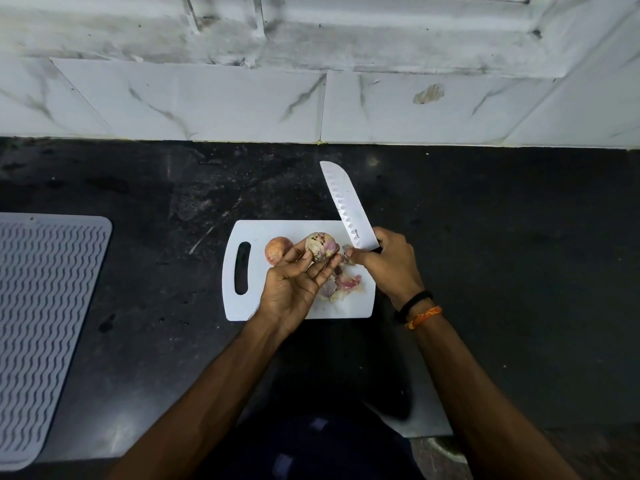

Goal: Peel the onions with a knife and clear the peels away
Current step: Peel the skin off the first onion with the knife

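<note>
Two onions are in play over a white cutting board (263, 299) that lies on a dark stone counter (502, 237). One onion (320, 244) — pale, blotched with purple, partly stripped of skin — sits raised in the fingertips of the left hand (294, 285), palm turned up, fingers curled round its lower side. The other onion (277, 249) rests on the board just left of it, still in its pinkish-brown skin, close to the board's handle slot. The right hand (384, 265) is wrapped round the dark handle of a knife (348, 206); the broad dimpled blade points up and away toward the wall, and the thumb pinches a scrap of skin right beside the held onion. Loose peels (343, 285) — pink and papery — lie in a small heap on the board under and between the two hands. Far left on the counter lies a grey ribbed mat (45, 323). White marbled tiles (242, 102) back the counter.
</note>
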`<state>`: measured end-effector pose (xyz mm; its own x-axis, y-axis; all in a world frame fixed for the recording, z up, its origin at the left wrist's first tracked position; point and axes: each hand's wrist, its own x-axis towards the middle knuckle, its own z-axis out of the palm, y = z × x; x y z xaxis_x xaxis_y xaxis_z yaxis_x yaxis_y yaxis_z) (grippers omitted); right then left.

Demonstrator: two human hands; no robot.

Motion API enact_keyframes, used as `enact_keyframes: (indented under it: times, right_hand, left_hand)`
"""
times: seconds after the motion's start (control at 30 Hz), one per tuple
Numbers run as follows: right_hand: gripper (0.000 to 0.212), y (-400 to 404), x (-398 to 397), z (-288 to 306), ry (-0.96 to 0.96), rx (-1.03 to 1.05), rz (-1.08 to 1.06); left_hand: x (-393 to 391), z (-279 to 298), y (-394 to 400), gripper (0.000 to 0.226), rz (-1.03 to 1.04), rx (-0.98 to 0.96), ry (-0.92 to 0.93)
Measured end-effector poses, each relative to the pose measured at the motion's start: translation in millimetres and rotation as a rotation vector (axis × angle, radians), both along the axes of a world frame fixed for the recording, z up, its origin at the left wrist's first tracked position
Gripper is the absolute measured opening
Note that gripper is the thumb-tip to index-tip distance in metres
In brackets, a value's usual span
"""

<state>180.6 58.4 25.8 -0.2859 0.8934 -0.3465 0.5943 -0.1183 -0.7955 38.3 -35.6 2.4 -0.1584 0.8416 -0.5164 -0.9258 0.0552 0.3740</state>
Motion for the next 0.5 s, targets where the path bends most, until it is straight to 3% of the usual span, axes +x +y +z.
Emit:
enact_keyframes:
  times: [0.07,0.17,0.3,0.43,0.5]
  right_hand:
    - [0.03,-2,-2,3,0.019,-0.009,0.035]
    - [0.013,-8,-5,4,0.027,0.026,0.049]
    - [0.041,-15,-9,3,0.025,0.097,0.013]
    - [0.048,-21,-12,0,0.02,0.198,0.028]
    - [0.049,-24,-13,-1,0.003,0.238,0.015]
  left_hand:
    - [1,-1,2,0.031,-0.003,0.005,-0.002]
    - [1,-3,4,0.032,-0.014,0.034,0.002]
    - [1,-5,4,0.036,-0.016,0.066,0.052]
    - [1,-7,4,0.031,-0.016,0.084,0.089]
    - [2,-10,4,0.042,-0.012,0.089,0.104]
